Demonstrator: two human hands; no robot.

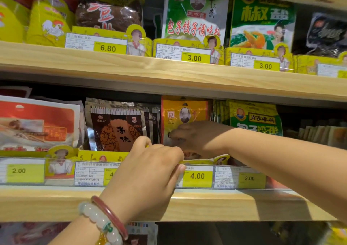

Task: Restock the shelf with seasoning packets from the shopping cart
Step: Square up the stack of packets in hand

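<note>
We stand at the wooden shelf (pixel 169 205). Our right hand (pixel 195 137) pushes the yellow packet (pixel 185 111) into its row; we cannot tell its grip. Our left hand (pixel 148 171) pinches the yellow card strip (pixel 199 161) in front. The packet could flop forward if we let go. The tag (pixel 197 176) below says 4.00.

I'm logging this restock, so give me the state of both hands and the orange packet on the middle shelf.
orange packet: upright in its shelf slot, right hand on its front.
right hand: reaching into the slot, touching the packet.
left hand: fingers curled over the yellow divider strip.
</note>
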